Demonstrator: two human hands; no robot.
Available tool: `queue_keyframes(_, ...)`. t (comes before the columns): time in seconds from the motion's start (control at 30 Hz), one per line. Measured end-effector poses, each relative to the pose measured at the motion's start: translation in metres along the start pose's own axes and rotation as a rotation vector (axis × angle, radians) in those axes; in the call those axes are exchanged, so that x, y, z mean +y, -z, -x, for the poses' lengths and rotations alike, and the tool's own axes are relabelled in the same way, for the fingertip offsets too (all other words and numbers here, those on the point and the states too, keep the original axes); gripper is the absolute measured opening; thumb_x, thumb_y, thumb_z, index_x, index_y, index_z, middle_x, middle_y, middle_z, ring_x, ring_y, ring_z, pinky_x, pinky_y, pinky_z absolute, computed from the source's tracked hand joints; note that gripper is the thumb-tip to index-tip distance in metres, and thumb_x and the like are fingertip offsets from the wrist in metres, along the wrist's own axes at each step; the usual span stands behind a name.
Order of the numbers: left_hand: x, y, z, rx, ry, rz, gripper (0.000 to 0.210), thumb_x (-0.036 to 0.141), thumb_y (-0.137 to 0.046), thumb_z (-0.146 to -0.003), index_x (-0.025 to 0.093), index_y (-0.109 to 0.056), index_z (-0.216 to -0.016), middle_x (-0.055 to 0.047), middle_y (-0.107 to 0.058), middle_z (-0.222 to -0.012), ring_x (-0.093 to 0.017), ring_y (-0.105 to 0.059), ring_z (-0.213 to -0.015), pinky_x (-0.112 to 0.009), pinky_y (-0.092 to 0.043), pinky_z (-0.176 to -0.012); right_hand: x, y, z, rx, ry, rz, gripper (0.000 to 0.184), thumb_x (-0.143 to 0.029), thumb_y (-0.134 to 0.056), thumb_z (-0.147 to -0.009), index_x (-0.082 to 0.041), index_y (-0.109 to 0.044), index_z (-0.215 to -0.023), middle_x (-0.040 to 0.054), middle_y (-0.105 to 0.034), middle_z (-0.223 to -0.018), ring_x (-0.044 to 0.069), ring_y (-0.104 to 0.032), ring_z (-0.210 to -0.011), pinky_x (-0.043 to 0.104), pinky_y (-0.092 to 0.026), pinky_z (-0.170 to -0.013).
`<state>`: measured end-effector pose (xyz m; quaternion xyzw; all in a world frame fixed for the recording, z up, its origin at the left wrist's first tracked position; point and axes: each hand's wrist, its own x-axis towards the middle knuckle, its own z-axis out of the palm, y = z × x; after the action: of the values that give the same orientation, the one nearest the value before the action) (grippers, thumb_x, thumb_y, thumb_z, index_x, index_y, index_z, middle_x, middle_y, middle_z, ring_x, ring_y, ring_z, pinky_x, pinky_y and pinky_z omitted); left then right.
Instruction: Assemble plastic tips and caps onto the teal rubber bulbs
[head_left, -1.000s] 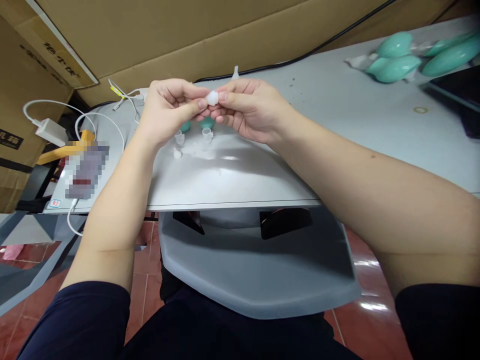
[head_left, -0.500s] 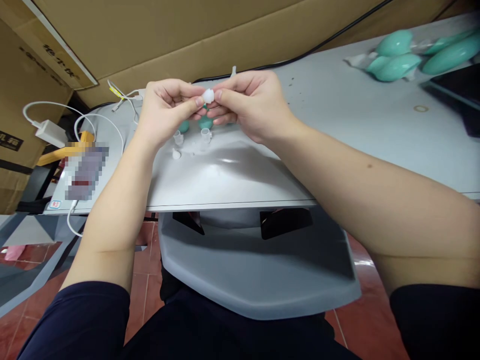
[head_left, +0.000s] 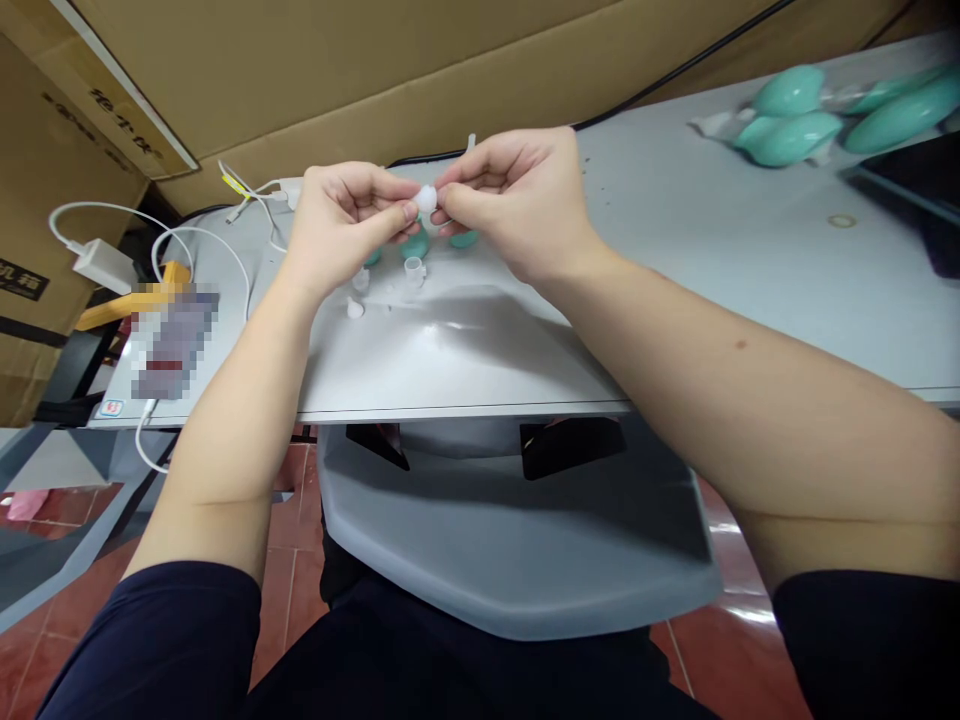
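Observation:
My left hand (head_left: 341,225) and my right hand (head_left: 514,200) meet above the grey table (head_left: 675,260), and both pinch one small white plastic piece (head_left: 426,198) between thumb and fingertips. Just below the hands, a small clear tube piece (head_left: 413,269) stands on the table, with two more small white pieces (head_left: 355,308) to its left. Small teal pieces (head_left: 415,245) lie on the table under my fingers, partly hidden.
Several teal rubber bulbs (head_left: 795,135) lie at the far right of the table. A white charger and cables (head_left: 97,262) sit at the left, near a blurred card. Cardboard boxes (head_left: 337,70) stand behind. A grey tray (head_left: 517,540) rests over my lap.
Both hands have stayed together on the white piece. My right hand has turned and risen a little, its fingers shifting on the piece; the left hand has barely moved.

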<state>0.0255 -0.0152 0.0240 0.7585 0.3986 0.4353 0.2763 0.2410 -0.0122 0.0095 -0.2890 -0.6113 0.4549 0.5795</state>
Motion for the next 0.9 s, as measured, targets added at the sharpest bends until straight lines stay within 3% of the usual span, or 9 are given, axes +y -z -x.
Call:
queue_keyframes(0.1, 0.003, 0.002, 0.001, 0.023, -0.052, -0.001, 0.028, 0.055, -0.089, -0.092, 0.029, -0.082, -0.101, 0.0, -0.088, -0.091, -0.023, -0.079, -0.082, -0.052, -0.072, -0.083, -0.004, 0.006, -0.002, -0.019, 0.023, 0.066, 0.018, -0.017, -0.085, -0.076, -0.032, -0.075, -0.074, 0.0016, -0.075, -0.079, 0.028, -0.071, -0.077, 0.045, -0.061, -0.078)
queue_keyframes(0.2, 0.012, 0.008, 0.006, -0.003, -0.088, -0.076, 0.028, 0.052, -0.089, -0.089, 0.025, -0.086, -0.096, -0.003, -0.085, -0.081, -0.021, -0.074, -0.072, -0.043, -0.064, -0.067, -0.009, 0.015, -0.005, -0.164, 0.034, 0.199, 0.022, -0.017, -0.088, -0.076, -0.032, -0.073, -0.075, 0.0012, -0.072, -0.079, 0.025, -0.065, -0.076, 0.043, -0.056, -0.077)
queue_keyframes(0.3, 0.027, 0.015, 0.013, -0.198, -0.126, -0.244, 0.017, 0.036, -0.082, -0.086, 0.023, -0.089, -0.093, -0.004, -0.083, -0.081, -0.02, -0.072, -0.07, -0.039, -0.06, -0.066, -0.013, 0.022, -0.005, -0.335, 0.032, 0.303, 0.018, -0.01, -0.083, -0.076, -0.026, -0.074, -0.075, 0.0005, -0.069, -0.076, 0.02, -0.06, -0.073, 0.038, -0.051, -0.076)
queue_keyframes(0.4, 0.036, 0.019, 0.018, -0.393, -0.143, -0.353, 0.018, 0.027, -0.074, -0.081, 0.023, -0.089, -0.09, -0.004, -0.082, -0.081, -0.018, -0.069, -0.067, -0.036, -0.057, -0.066, -0.015, 0.027, -0.003, -0.52, -0.015, 0.468, 0.018, -0.005, -0.081, -0.078, -0.022, -0.078, -0.079, -0.001, -0.069, -0.073, 0.019, -0.062, -0.073, 0.035, -0.048, -0.074)
queue_keyframes(0.53, 0.034, 0.017, 0.017, -0.499, -0.1, -0.483, 0.022, 0.022, -0.072, -0.077, 0.023, -0.089, -0.09, -0.001, -0.08, -0.08, -0.017, -0.067, -0.067, -0.034, -0.054, -0.067, -0.019, 0.028, 0.0, -0.734, -0.11, 0.721, 0.02, -0.001, -0.079, -0.081, -0.019, -0.082, -0.087, 0.0011, -0.076, -0.08, 0.021, -0.066, -0.077, 0.035, -0.046, -0.072)
queue_keyframes(0.7, 0.026, 0.01, 0.017, -0.529, -0.061, -0.584, 0.02, 0.019, -0.073, -0.076, 0.021, -0.087, -0.089, 0.0, -0.078, -0.079, -0.018, -0.068, -0.069, -0.034, -0.051, -0.068, -0.022, 0.023, 0.002, -0.826, -0.16, 0.892, 0.019, -0.006, -0.076, -0.085, -0.019, -0.086, -0.094, 0.0039, -0.081, -0.089, 0.024, -0.068, -0.081, 0.036, -0.045, -0.075)
queue_keyframes(0.9, 0.026, 0.005, 0.017, -0.548, -0.054, -0.606, 0.017, 0.019, -0.073, -0.08, 0.021, -0.087, -0.091, 0.001, -0.08, -0.081, -0.019, -0.071, -0.072, -0.034, -0.051, -0.07, -0.022, 0.025, 0.0, -0.859, -0.174, 0.867, 0.023, -0.008, -0.074, -0.088, -0.016, -0.088, -0.104, 0.0044, -0.084, -0.096, 0.025, -0.071, -0.085, 0.036, -0.047, -0.078)
